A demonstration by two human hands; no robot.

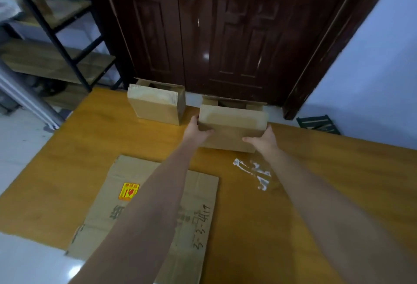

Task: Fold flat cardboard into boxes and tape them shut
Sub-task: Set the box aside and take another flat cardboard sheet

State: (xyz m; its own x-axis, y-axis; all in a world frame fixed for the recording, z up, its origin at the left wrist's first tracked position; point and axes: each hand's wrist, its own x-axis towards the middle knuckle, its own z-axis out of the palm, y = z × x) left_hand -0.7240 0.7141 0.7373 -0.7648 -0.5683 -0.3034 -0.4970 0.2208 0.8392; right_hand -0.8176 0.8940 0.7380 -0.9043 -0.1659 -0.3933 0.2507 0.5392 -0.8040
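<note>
Handwriting on the flat cardboard (144,211) reads roughly "3-3-4" beside a yellow-red sticker (128,191) — illegible. Both arms stretch forward; left hand (196,130) and right hand (264,140) grip the box (232,126) ends, fingers wrapping it, on the table (338,171).
</note>
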